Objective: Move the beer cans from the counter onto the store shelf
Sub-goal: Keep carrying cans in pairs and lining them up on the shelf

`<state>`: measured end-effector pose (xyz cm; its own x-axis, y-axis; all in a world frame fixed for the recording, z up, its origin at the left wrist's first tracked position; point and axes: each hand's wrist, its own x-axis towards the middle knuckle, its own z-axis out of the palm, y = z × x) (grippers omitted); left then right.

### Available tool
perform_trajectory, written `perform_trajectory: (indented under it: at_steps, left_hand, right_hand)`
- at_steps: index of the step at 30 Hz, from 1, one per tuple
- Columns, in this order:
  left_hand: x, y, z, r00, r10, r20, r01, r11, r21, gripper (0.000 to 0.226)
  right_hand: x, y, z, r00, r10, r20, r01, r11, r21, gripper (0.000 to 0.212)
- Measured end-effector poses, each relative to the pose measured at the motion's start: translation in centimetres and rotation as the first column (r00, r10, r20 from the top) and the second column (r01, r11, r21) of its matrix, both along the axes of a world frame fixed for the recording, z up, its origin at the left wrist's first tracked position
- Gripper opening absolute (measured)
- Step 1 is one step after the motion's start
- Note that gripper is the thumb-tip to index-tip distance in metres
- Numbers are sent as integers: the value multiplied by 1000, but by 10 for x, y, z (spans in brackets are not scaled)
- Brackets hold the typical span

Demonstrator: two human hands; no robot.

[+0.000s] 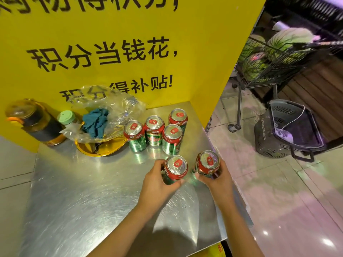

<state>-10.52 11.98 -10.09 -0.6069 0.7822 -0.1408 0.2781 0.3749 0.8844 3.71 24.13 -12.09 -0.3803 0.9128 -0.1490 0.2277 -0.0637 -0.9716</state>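
Head view: the left hand [157, 179] curls round one beer can [175, 168] and the right hand [216, 178] round another [207, 164], near the counter's [92, 201] right edge. Four cans [155, 129] wait behind; no shelf shows, so the task looks barely begun.

- A yellow sign wall [194, 58] with black Chinese lettering stands behind the steel surface.
- A dark glass bottle [35, 123] with an amber cap stands at the far left.
- Just beside it stands a small jar with a pale green lid [65, 117].
- A gold tray [104, 148] holds a crumpled clear plastic bag [118, 106] and a teal cloth [95, 121].
- On the tiled floor to the right, a shopping cart [263, 71] carries watermelons [289, 38].
- Near it sits a grey shopping basket [278, 134].
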Motion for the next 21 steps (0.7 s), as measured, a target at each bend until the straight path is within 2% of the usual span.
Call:
perform_trajectory:
  at_steps: [6,11,14,16,21]
  left_hand:
    - [-8,-46,11,994,65,88,-68,997,36,61]
    - [-24,-100,37,981,155,115,-166,982,94,54]
    - [-36,-149,53,969,195,151,-215,968,127,50]
    - [-45,-187,63,954,223,202,-256,954,154,50]
    - [-58,-294,84,926,291,242,-339,922,189,60]
  right_hand:
    - [0,-42,19,999,31,35,-31,999,-8,65]
    - [-15,-92,42,996,81,34,-81,997,-14,66]
    - [-27,-130,57,990,143,20,-142,989,-33,68]
    - [-36,-159,66,981,194,3,-194,981,-29,63]
    - [-65,-238,87,945,321,-68,-326,943,-69,58]
